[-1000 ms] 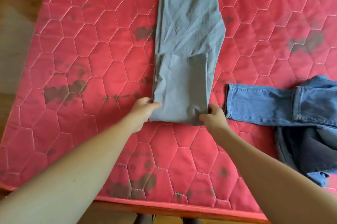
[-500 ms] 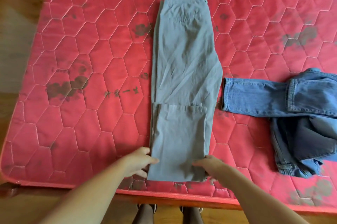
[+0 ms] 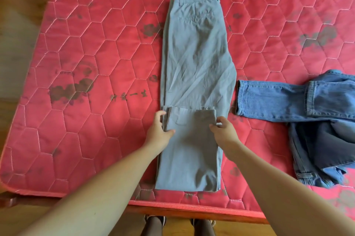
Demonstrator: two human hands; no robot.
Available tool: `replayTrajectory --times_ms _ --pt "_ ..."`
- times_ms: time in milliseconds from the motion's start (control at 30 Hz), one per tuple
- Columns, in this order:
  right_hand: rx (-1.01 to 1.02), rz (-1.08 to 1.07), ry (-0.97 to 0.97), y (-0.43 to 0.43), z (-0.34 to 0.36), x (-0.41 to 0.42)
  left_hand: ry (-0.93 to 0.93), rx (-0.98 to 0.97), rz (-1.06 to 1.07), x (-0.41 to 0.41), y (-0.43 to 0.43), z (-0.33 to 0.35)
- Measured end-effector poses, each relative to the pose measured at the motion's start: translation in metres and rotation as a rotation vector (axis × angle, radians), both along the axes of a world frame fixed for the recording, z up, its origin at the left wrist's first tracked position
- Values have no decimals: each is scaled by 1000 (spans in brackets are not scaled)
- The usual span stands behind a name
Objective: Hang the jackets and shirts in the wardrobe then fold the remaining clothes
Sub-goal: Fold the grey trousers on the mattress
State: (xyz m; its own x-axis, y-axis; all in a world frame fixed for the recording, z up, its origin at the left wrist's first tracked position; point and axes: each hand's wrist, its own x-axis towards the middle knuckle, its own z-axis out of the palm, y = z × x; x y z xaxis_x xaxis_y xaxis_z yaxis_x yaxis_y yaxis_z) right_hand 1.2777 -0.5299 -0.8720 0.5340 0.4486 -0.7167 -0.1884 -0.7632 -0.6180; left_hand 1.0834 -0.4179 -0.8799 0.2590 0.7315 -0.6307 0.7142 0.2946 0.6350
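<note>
The grey trousers [image 3: 196,53] lie lengthwise on the red quilted mattress [image 3: 96,62], waistband at the far end. The legs are doubled back once, so the hems sit about halfway up and the fold runs along the mattress's near edge.

A second ago that fold lay well in from the edge. The trousers have since been drawn toward the person, and in the last half-second the cloth has stayed put while both hands have left the near fold and travelled up to the hem end of the flap. I read this as the first fold being settled and the second being set up: taking the doubled part over toward the waistband.

The left hand [image 3: 158,132] sits at the flap's left edge, just short of the hem, thumb laid on top and fingers at the side of the cloth — a narrow hold on the edge. The right hand [image 3: 225,132] mirrors it at the right hem corner, thumb and curled fingers closing on the fabric. Whether its fingers reach under all the layers cannot be told.

Just right of the trousers — near but apart — a blue jeans [image 3: 278,101] leg stretches out from a heap of denim still unfolded.
</note>
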Motion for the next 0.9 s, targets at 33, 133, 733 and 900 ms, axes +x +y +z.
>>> replayTrajectory --times_ms 33,133,733,900 --pt "30 -15 35 1 1 0 -15 -32 28 1 0 0" --pt "110 -114 148 7 6 2 -46 -107 131 5 5 1" --pt "25 -40 373 34 58 35 -218 -153 314 20 42 52" --pt "310 -108 287 127 113 107 -484 -101 282 93 154 114"
